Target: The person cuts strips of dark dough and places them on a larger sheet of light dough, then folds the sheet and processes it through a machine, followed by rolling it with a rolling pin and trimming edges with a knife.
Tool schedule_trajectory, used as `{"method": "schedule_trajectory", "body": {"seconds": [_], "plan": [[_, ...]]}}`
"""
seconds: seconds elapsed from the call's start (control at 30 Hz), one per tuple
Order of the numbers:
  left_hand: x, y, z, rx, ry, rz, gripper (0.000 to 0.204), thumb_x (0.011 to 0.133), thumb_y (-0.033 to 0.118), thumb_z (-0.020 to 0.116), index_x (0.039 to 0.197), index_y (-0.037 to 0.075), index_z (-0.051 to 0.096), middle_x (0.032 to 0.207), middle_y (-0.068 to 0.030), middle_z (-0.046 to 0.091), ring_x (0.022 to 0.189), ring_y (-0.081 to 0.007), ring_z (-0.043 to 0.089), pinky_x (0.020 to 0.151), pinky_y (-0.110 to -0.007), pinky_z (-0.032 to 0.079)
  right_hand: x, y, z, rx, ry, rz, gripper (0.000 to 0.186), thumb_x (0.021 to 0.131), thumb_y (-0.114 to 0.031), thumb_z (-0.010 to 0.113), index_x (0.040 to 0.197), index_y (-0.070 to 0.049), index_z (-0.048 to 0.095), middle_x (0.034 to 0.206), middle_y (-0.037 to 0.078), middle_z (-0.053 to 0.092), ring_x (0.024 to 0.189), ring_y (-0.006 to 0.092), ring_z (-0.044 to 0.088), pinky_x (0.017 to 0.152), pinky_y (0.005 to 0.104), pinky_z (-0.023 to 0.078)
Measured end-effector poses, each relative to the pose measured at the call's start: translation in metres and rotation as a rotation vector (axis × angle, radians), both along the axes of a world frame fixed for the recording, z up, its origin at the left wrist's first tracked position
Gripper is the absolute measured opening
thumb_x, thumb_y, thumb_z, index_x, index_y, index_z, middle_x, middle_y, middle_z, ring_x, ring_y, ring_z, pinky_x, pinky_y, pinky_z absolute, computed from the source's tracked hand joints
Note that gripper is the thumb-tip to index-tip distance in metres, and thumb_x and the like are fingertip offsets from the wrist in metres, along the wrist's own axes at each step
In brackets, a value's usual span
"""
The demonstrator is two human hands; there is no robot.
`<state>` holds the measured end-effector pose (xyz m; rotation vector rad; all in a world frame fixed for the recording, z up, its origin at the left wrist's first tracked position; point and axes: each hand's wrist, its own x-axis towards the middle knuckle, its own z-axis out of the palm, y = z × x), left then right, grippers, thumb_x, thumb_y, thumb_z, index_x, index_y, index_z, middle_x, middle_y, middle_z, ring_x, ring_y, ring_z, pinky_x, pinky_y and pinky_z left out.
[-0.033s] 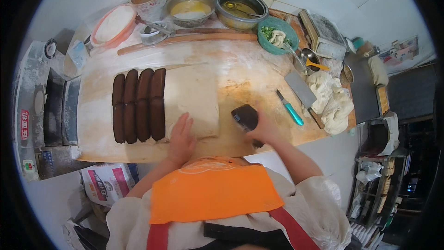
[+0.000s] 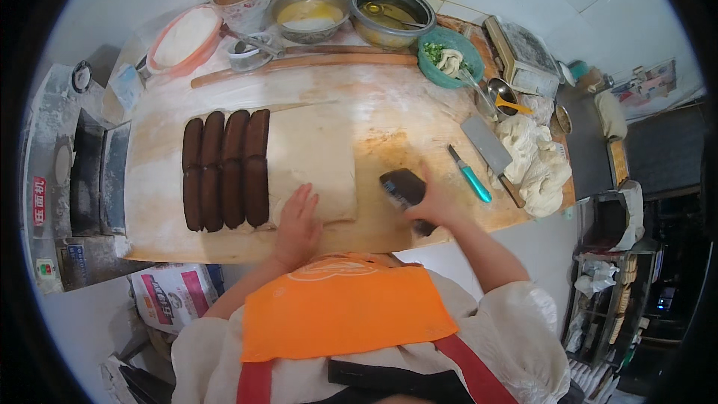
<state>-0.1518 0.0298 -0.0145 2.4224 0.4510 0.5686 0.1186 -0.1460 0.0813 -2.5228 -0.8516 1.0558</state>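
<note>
Right grip closed around dark object, right of pale dough sheet and apart from it; whether object touched surface, could not tell. Left grip open, fingers outstretched, holding nothing, laid on sheet's near edge. Dark brown bars, two rows of four, covered sheet's left part. Teal-handled knife lay right of object, cleaver beyond. Rolling pin lay behind sheet.
</note>
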Motion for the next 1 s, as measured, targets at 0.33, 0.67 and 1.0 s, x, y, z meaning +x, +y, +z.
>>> {"method": "schedule_trajectory", "body": {"seconds": [0.33,0.67,1.0], "plan": [[0.055,-0.018,-0.012,0.138,0.018,-0.285,0.034,0.075,0.016,0.072,0.104,0.003,0.06,0.107,-0.0102,0.057,0.102,-0.0287,0.055,0.089,-0.04,0.045,0.18,0.017,-0.033,0.235,-0.599,-0.078,0.116,0.057,-0.028,0.082,0.153,-0.006,0.021,0.127,0.026,0.058,0.112,0.0409,0.059,0.092,0.0435,0.049],[0.088,-0.019,-0.016,0.274,0.38,-0.352,0.021,0.075,0.01,0.061,0.094,0.001,0.059,0.093,-0.0154,0.058,0.09,-0.0309,0.056,0.075,-0.039,0.05,0.089,0.156,-0.128,0.434,-0.192,-0.052,0.066,0.076,-0.033,0.075,0.128,0.002,0.056,0.106,0.017,0.069,0.091,0.0308,0.067,0.083,0.0366,0.053],[0.047,0.03,0.046,-0.573,0.099,0.04,0.02,0.076,0.0,0.061,0.096,0.002,0.062,0.096,-0.0164,0.065,0.089,-0.0305,0.065,0.08,-0.038,0.053,0.027,0.239,-0.117,0.771,0.758,-0.678,0.04,0.07,-0.003,0.073,0.108,0.005,0.062,0.092,0.014,0.067,0.088,0.0295,0.066,0.075,0.0384,0.055]]}}
